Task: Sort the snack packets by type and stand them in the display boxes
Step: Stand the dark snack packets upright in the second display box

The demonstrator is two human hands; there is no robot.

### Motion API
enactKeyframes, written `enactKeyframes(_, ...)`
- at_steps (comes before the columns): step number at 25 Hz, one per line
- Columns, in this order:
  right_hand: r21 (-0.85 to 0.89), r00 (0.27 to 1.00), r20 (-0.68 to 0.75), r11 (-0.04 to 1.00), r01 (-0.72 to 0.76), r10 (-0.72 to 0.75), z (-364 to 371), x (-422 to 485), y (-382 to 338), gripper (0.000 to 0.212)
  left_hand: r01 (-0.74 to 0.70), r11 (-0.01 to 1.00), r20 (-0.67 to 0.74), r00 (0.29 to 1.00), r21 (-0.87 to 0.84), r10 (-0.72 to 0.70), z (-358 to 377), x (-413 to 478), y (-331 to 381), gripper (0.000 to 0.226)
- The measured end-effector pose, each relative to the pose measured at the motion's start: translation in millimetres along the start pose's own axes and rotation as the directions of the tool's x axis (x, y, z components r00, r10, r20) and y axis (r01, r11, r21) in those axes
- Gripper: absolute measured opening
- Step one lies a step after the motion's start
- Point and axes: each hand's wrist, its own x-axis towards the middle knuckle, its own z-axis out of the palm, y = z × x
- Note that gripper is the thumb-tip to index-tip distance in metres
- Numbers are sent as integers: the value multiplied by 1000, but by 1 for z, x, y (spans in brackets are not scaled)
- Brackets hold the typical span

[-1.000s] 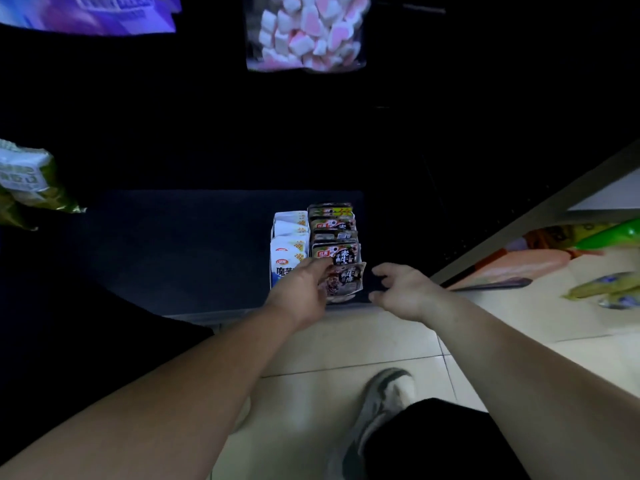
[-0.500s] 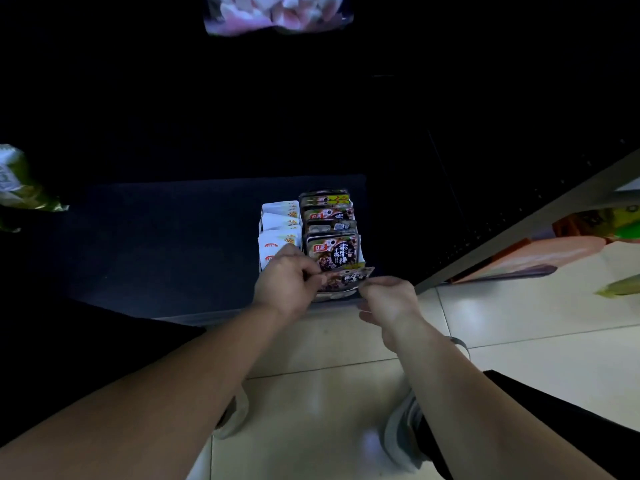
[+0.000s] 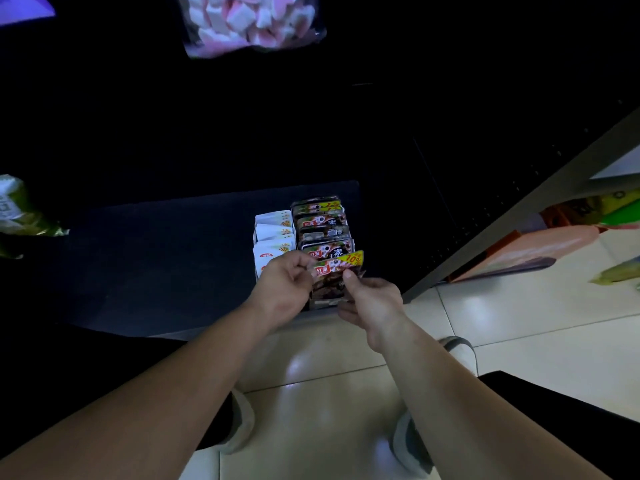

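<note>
Now: dark packet (image 3: 333, 279), yellow corner tag, sits upright at the near end of the right-hand row, over the front lip of the shelf (image 3: 173, 258). Left hand (image 3: 289, 284) pinches its left edge, fingers curled; right hand (image 3: 372, 301) pinches its right edge, thumb on the front face. Both hands touching the packet

Behind it, dark row (image 3: 323, 225) stands in a display box, packets on edge one behind the other. Just beside, to the left, white row (image 3: 275, 233) stands the same way; left hand covers its nearest packet in part. Box walls hard to make out in the dim light

Shelf otherwise dark. Marshmallow bag (image 3: 252, 22) hangs above, pink and white. Green bag (image 3: 17, 213) at far left edge. Tiled floor (image 3: 519, 341) below, two shoes visible; more bags (image 3: 519, 252) on the floor to the right, under a second shelf
</note>
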Motion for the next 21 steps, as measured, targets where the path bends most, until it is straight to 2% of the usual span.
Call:
enactKeyframes(2,-40,1000,-23,999,-7,6,1,2,2,16,6,995,-120,993,98,6,-2,4,-3,10)
enactKeyframes(4,-63,999,-41,998,4,-7,2,3,4,13,29,967,-212,977,255,26,-6,6,-5,23)
enactKeyframes(6,-109,995,-67,992,68,-75,1,1,2,3,9,969,-222,974,246,47,-7,7,-4,26)
enactKeyframes(8,-135,978,-78,974,184,-196,-2,-10,-6,9,-53,978,-178,980,200,89,-2,5,1,20)
enactKeyframes(10,-98,946,-19,942,320,-323,-11,-22,-21,17,-103,985,-93,989,136,116,4,2,10,27)
enactKeyframes(12,-161,908,126,895,417,-400,-23,-37,-42,18,-141,989,42,989,31,140,7,-2,21,48)
enactKeyframes(14,-314,864,300,814,489,-404,-35,-47,-61,19,-248,968,150,959,29,241,10,-4,26,63)
enactKeyframes(15,-380,842,369,763,523,-394,-38,-52,-69,21,-281,959,191,943,24,271,10,-5,27,59)
enactKeyframes(17,-444,803,444,681,583,-398,-40,-53,-74,15,-253,967,212,945,-11,249,11,-8,28,32)
enactKeyframes(19,-506,784,433,600,619,-444,-38,-45,-71,13,-225,974,138,966,29,219,8,-8,22,14)
enactKeyframes(21,-599,772,423,493,631,-474,-37,-30,-63,12,-193,977,81,979,90,186,3,-9,12,11)
